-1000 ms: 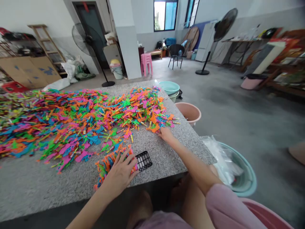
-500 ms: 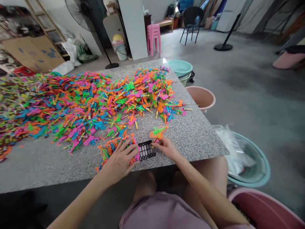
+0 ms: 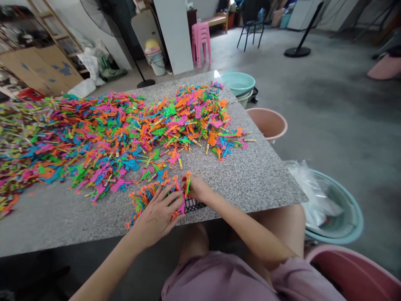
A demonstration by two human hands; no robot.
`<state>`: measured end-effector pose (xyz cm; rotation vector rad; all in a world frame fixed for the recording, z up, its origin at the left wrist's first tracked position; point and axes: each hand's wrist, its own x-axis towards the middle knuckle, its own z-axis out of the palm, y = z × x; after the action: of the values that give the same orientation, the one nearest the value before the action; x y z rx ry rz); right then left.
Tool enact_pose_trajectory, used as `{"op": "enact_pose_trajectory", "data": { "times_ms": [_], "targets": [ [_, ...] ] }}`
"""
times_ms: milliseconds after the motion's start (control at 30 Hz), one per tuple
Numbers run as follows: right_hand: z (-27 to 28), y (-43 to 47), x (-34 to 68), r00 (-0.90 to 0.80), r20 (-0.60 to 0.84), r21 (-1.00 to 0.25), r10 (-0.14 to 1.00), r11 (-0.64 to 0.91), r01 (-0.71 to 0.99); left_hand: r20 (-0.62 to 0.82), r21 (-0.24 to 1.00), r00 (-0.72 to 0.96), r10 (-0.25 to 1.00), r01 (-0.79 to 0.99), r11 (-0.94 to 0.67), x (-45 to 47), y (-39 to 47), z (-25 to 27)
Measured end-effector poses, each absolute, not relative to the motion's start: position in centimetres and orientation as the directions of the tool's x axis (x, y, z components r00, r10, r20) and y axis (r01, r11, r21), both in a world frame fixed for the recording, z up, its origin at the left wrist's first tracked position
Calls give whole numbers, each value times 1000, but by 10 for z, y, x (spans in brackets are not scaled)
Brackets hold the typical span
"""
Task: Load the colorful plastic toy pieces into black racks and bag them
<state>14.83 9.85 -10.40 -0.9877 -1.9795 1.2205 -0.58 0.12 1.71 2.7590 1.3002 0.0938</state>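
My left hand (image 3: 159, 211) rests with fingers stretched and apart over a tight row of colourful flat plastic toy pieces (image 3: 142, 196). These pieces stand on edge in a black openwork plastic basket (image 3: 193, 205) near the table's front edge. My fingertips touch the pink piece (image 3: 181, 205) at the row's right end. Pinched in my right hand (image 3: 196, 188) are small orange-and-green toy pieces (image 3: 188, 184), held upright just above the basket's unfilled right part. My right fingers partly hide them, so how many there are I cannot tell.
A large heap of similar toy pieces (image 3: 119, 125) covers the back and left of the speckled stone table (image 3: 250, 175). Beyond the right edge stand a turquoise basin (image 3: 239, 81), a salmon tub (image 3: 269, 123), a basket with clear plastic bags (image 3: 313, 196) and a pink tub (image 3: 354, 267).
My right hand has moved left and slightly up, bringing its toy pieces against the end of the row and turning them upright. My left hand stays in place.
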Motion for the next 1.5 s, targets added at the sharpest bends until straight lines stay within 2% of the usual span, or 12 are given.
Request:
{"op": "enact_pose_trajectory", "data": {
  "times_ms": [167,400,600,733,833,900,1000,1067,1167,1233,1400,1500],
  "targets": [
    [-88,101,150,-647,48,-711,761,482,513,69,47,612,788,787,-616,-1,0,20],
    [-91,92,152,-583,-3,-856,813,299,422,106,73,650,753,750,-658,1,3,20],
    [-87,93,144,-627,21,-728,778,442,524,104,55,652,751,750,-659,-1,2,18],
    [-83,91,143,-676,42,-719,735,492,491,150,-40,680,718,730,-683,-4,4,13],
    [-82,99,165,-674,116,-689,730,548,475,126,-33,700,702,711,-703,-6,5,10],
    [-81,110,190,-530,150,-617,835,498,610,123,-7,684,719,725,-689,-5,5,9],
    [-82,117,222,-249,89,-429,964,263,864,152,23,662,734,740,-672,-4,6,8],
    [-84,111,229,-261,37,-336,965,258,906,170,38,665,727,733,-679,-5,7,8],
    [-83,101,219,-422,42,-315,905,413,854,164,26,690,705,712,-702,-7,9,9],
    [-75,107,210,-433,38,-304,901,423,854,161,20,695,701,707,-706,-8,9,11],
    [-52,146,202,-129,-48,-280,990,111,954,171,22,692,702,709,-705,-7,9,15],
    [-52,151,206,-129,-142,-292,982,83,953,153,33,699,698,703,-711,-9,10,15]
  ]
}}
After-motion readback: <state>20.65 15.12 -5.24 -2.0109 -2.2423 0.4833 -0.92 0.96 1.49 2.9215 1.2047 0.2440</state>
